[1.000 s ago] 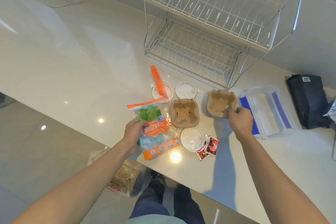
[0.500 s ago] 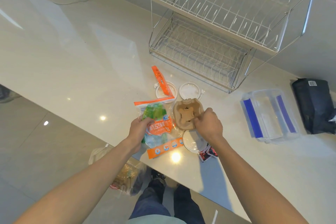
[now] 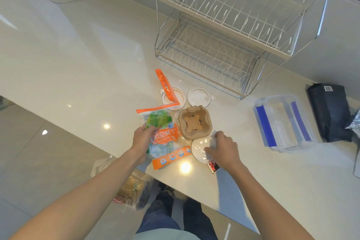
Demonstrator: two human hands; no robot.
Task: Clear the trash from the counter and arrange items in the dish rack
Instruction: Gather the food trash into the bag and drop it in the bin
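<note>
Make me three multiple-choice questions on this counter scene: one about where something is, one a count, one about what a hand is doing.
1. Where does the cup carrier sit?
A. In the rack
B. On the counter, right of the orange bag
C. Inside the clear box

2. How many round lids lie on the counter?
A. One
B. Three
C. Five

3. What is the left hand doing?
A. Gripping the orange bag
B. Resting flat on the counter
C. Holding a lid

Answers:
1 B, it stands on the counter just beside the bag.
2 B, two lids lie behind the carrier, and one lies under the right hand.
3 A, its fingers curl round the bag's edge.
</note>
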